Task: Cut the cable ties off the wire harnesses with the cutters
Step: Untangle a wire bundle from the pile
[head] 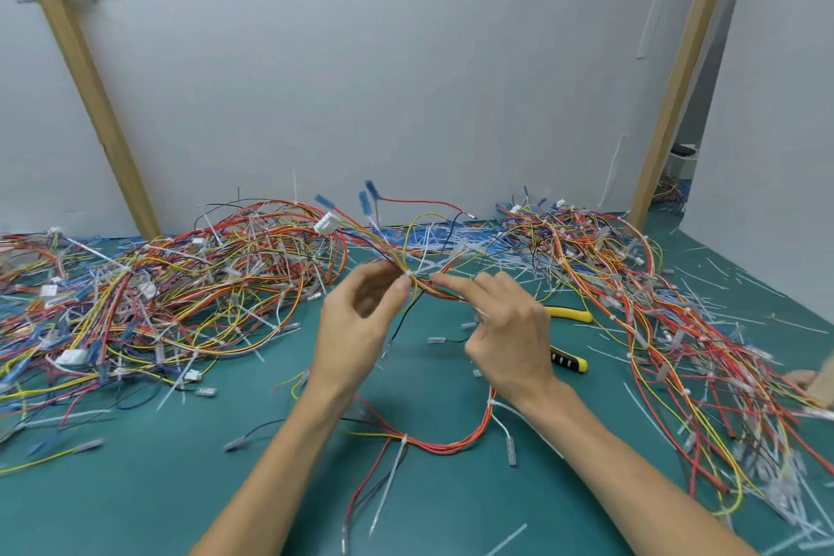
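**Harness up in both hands, cutters down on the mat**

Far left: left pile of harnesses, white tie tails sticking out all over, so probably still to do.

Centre: left hand pinches the harness between thumb and fingertips right beside a cable tie. It is lifted off the mat, likely to find and expose the tie before cutting. The slack hangs down in a loop on the mat.

Right hand has its forefinger laid straight on the same bundle and the other fingers curled. Can't tell whether they grip any wire.

Cutters have yellow handles and lie on the mat just behind the right hand, in neither hand and within easy reach for the next cut.

Right: right pile, as tangled as the first.

Surface is a green mat littered with loose white tie offcuts. Behind it is a plain grey wall panel between two bare wooden posts.
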The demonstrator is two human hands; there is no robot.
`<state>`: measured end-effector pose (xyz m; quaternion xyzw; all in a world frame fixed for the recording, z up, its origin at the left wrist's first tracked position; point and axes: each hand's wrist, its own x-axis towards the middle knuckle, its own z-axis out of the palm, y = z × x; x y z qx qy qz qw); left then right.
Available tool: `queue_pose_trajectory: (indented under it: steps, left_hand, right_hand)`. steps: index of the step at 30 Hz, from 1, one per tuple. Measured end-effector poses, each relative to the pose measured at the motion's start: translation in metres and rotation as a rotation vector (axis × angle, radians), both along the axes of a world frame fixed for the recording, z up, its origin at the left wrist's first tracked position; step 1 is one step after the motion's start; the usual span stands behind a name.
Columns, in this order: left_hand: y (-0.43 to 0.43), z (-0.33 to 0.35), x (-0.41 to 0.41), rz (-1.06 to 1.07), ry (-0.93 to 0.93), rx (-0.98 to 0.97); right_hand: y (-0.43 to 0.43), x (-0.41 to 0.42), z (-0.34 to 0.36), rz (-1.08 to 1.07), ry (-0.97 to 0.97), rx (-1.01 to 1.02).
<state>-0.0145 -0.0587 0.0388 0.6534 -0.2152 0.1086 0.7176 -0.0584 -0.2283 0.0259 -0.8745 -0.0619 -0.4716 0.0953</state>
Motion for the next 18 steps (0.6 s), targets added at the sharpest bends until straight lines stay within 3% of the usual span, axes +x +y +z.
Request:
queue_pose_trajectory:
  steps: [4, 7, 12, 18]
  left_hand:
    - [0.001, -0.002, 0.004, 0.039, 0.08, -0.103]
    - [0.003, -0.004, 0.006, 0.036, 0.163, -0.187]
    - [0.004, -0.011, 0.011, -0.048, 0.25, -0.245]
    - [0.004, -0.02, 0.016, -0.055, 0.234, -0.209]
  right_hand:
    - [0.009, -0.001, -0.002, 0.044, -0.011, -0.126]
    - [0.012, 0.0, -0.005, 0.105, -0.005, -0.104]
    - [0.022, -0.002, -0.013, 0.347, 0.18, 0.299]
    - [0.027, 0.001, -0.014, 0.575, 0.321, 0.934]
